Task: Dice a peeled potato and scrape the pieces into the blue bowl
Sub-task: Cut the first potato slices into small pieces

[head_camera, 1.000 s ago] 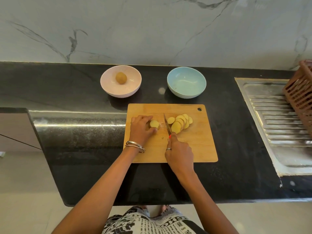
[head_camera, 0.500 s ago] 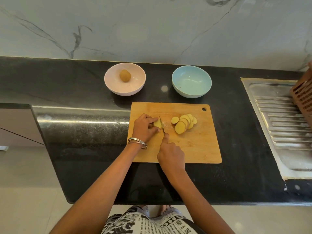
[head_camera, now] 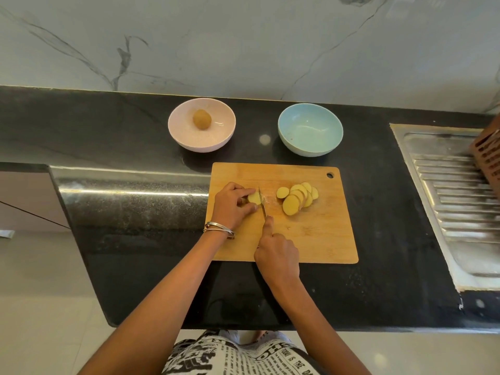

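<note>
Potato stub (head_camera: 254, 197) sits pinched in left hand (head_camera: 230, 209) fingers – right hand (head_camera: 277, 255) grips knife (head_camera: 262, 203), apparently mid-slice, on cutting board (head_camera: 319, 234).

I am looking down on a black stone countertop (head_camera: 135, 136) with a glossy, rounded front edge that catches a bright streak of light. Behind it rises a white marble wall (head_camera: 243, 44) with thin grey veins. Set into the counter on my right is a steel sink drainboard (head_camera: 454, 212) with ridges, blurred at its far side. Pale, glossy floor tiles (head_camera: 40, 307) show below the counter, and at far left a brownish cabinet front (head_camera: 24, 196).
</note>
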